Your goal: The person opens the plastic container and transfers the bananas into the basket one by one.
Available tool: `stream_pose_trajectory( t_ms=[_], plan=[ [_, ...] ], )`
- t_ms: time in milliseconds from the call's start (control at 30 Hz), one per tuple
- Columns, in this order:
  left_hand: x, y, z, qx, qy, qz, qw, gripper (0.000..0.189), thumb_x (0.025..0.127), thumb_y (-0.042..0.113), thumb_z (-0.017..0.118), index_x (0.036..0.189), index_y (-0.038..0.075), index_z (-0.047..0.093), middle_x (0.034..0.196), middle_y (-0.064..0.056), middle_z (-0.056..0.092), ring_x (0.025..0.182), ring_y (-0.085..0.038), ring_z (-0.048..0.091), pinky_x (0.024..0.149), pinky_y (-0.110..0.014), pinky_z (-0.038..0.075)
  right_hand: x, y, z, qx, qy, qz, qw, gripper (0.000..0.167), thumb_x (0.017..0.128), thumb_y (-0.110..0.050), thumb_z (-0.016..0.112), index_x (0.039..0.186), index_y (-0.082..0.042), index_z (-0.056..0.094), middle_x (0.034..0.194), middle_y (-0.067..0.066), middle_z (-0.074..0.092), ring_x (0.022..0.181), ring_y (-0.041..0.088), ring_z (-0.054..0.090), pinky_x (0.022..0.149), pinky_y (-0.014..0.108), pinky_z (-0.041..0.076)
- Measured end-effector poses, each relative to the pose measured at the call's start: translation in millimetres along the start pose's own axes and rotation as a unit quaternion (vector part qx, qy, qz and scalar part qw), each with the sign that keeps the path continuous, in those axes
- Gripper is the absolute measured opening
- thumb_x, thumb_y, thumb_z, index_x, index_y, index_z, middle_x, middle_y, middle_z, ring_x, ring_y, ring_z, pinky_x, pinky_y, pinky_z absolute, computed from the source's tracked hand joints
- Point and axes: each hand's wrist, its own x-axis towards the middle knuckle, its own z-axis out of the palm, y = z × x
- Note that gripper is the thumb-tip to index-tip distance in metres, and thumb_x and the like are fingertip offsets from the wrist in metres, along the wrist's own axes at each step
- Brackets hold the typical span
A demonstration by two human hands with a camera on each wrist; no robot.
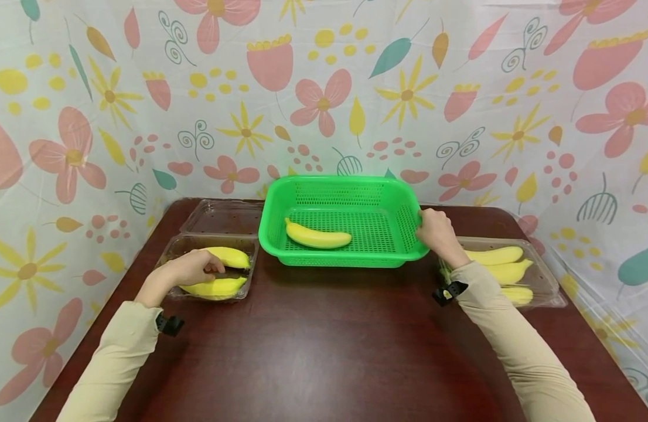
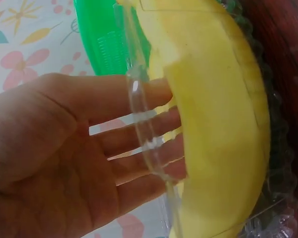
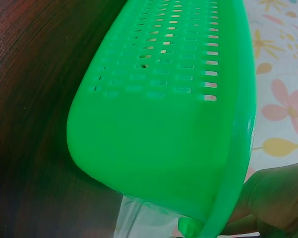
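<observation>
My left hand [image 1: 189,269] reaches over a clear plastic box [image 1: 252,281] at the left, between two yellow bananas [image 1: 226,257]. In the left wrist view its fingers [image 2: 149,144] are extended behind the box's clear edge, with their tips at the near banana [image 2: 218,124]. Whether they touch it I cannot tell. A green plastic basket [image 1: 345,261] stands at the centre back, with one banana [image 1: 317,236] lying inside. My right hand [image 1: 437,233] grips the basket's right rim; in the right wrist view most of its fingers are hidden by the basket [image 3: 149,139].
Another clear plastic box [image 1: 553,287] at the right holds several long yellow pieces [image 1: 505,272], partly hidden by my right forearm. The left box's open lid [image 1: 224,214] lies behind it. A flowered cloth [image 1: 324,105] hangs round the dark red table [image 1: 324,351].
</observation>
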Motion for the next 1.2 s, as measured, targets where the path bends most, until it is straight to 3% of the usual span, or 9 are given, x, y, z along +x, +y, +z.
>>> stream_pose_trajectory(
  t_ms=[300,467,533,633,733,867,1000,1133,1200],
  plan=[
    [-0.8,8.1,-5.6,-0.044,-0.084,-0.017,0.9954,0.030,0.086,0.002,0.064,0.115,-0.004,0.065,0.116,-0.020,0.066,0.110,-0.037,0.061,0.090,-0.045,0.052,0.2,1.6,-0.8,0.001,-0.008,0.002,1.0000,0.034,0.076,0.011,0.042,0.069,-0.016,0.023,0.065,0.000,0.017,0.053,0.013,0.016,0.047,0.026,0.018],
    [-0.3,12.5,-5.2,-0.055,-0.099,-0.024,0.9933,0.043,0.082,0.007,0.073,0.122,-0.006,0.061,0.126,-0.024,0.060,0.120,-0.042,0.055,0.096,-0.049,0.048,1.2,2.6,0.1,0.001,-0.004,0.000,1.0000,0.028,0.077,0.011,0.041,0.069,-0.013,0.030,0.063,0.000,0.020,0.053,0.013,0.017,0.047,0.027,0.018],
    [0.9,13.0,-4.3,-0.048,-0.101,-0.014,0.9937,0.042,0.080,0.006,0.075,0.119,-0.004,0.063,0.122,-0.020,0.063,0.116,-0.038,0.058,0.094,-0.047,0.049,2.0,2.8,0.7,0.003,-0.005,0.001,1.0000,0.027,0.078,0.010,0.041,0.069,-0.013,0.030,0.064,0.000,0.020,0.053,0.013,0.017,0.046,0.027,0.019],
    [3.8,13.1,-3.2,-0.040,-0.105,-0.003,0.9937,0.031,0.077,0.004,0.077,0.106,0.001,0.067,0.101,-0.008,0.066,0.093,-0.022,0.059,0.079,-0.035,0.050,2.4,3.2,1.6,0.005,-0.005,0.004,1.0000,0.028,0.077,0.009,0.042,0.069,-0.015,0.030,0.065,0.001,0.021,0.053,0.013,0.018,0.046,0.027,0.019],
    [6.0,10.7,-3.0,-0.045,-0.099,0.017,0.9940,0.018,0.075,0.001,0.078,0.085,0.006,0.063,0.075,0.002,0.051,0.070,-0.012,0.043,0.064,-0.026,0.038,1.8,3.0,1.0,0.000,-0.003,0.002,1.0000,0.031,0.077,0.009,0.042,0.069,-0.015,0.026,0.065,0.000,0.020,0.052,0.014,0.019,0.046,0.027,0.019],
    [6.4,5.7,-2.4,-0.052,-0.074,0.043,0.9949,0.031,0.073,0.003,0.080,0.071,0.004,0.049,0.065,0.005,0.034,0.060,-0.008,0.032,0.057,-0.024,0.028,1.4,1.9,-0.3,-0.001,-0.005,0.001,1.0000,0.029,0.077,0.009,0.043,0.069,-0.015,0.028,0.064,0.000,0.020,0.052,0.013,0.019,0.045,0.027,0.020],
    [6.3,4.5,-2.9,-0.042,-0.049,0.054,0.9964,0.032,0.072,0.006,0.082,0.070,0.006,0.050,0.063,0.006,0.035,0.059,-0.007,0.033,0.057,-0.022,0.028,0.9,1.4,-0.5,0.004,-0.007,0.005,1.0000,0.014,0.078,0.010,0.042,0.077,0.001,0.053,0.065,0.016,0.040,0.052,0.012,0.017,0.045,0.026,0.019],
    [5.2,7.3,-7.2,-0.033,-0.030,0.043,0.9981,0.021,0.073,0.009,0.082,0.076,0.011,0.061,0.066,0.009,0.047,0.063,-0.006,0.043,0.060,-0.023,0.036,0.1,1.5,-0.7,0.005,-0.007,0.008,0.9999,0.035,0.078,0.010,0.042,0.106,0.012,0.063,0.090,0.035,0.055,0.051,0.012,0.016,0.045,0.026,0.019],
    [3.8,9.2,-10.7,-0.027,-0.021,0.036,0.9987,0.017,0.074,0.010,0.081,0.082,0.014,0.066,0.073,0.009,0.057,0.071,-0.008,0.053,0.065,-0.026,0.044,0.8,1.9,-0.4,-0.001,-0.010,0.009,0.9999,0.024,0.078,0.010,0.042,0.093,0.009,0.061,0.078,0.030,0.051,0.052,0.012,0.017,0.046,0.026,0.019]
  ],
)
